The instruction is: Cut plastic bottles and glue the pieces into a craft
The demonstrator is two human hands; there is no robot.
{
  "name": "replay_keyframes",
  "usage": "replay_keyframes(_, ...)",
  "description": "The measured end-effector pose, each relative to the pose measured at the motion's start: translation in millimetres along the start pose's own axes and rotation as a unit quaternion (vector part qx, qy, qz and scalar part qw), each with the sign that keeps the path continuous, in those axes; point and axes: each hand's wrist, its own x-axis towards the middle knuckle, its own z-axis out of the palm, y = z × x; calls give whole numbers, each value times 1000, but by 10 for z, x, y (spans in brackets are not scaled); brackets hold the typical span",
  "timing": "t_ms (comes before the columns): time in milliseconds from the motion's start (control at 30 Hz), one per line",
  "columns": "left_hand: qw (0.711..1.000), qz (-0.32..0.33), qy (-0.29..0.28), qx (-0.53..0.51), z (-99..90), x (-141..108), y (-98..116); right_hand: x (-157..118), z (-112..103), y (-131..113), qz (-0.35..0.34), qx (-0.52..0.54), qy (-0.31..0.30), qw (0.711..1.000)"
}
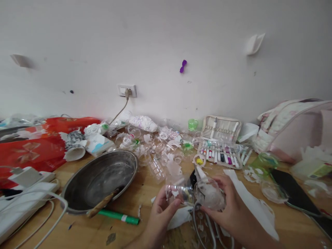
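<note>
My left hand (166,204) is closed around a clear plastic cup (178,190), thumb on its near side, above the front of the table. Close by on the right, my right hand (228,200) grips a rounded clear plastic piece (210,194), with whitish patches showing through. The two plastic pieces nearly meet; I cannot tell whether they are joined. Between and below the hands is a grey metal tool with looped handles (211,230); its kind is not clear. A strip of white paper (250,199) lies beside my right hand.
A dark metal basin (103,176) with a wooden-handled tool (103,204) stands left, a green marker (120,217) before it. Torn plastic and paper cover the back. An open marker case (220,152), a dark phone (295,193) and a pink bag (293,135) are right.
</note>
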Motion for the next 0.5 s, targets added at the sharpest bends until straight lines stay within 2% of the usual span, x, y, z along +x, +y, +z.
replay_keyframes(133,996,6,-52,68,-56,-25,-29,-65,32,-1,-115,-61,-39,991)
replay_keyframes(200,989,17,-87,120,-93,-30,-50,-81,20,-13,-140,-78,-62,985)
replay_keyframes(267,984,25,-92,149,-130,-32,-80,-108,16,-17,-139,-82,-77,984)
replay_keyframes(333,986,23,-72,146,-158,-29,-112,-145,28,-6,-122,-69,-77,987)
replay_keyframes(433,992,4,-45,120,-167,-22,-134,-195,51,16,-84,-46,-47,994)
replay_keyframes(500,994,-2,-37,101,-145,-16,-120,-206,51,12,-85,-40,-23,995)
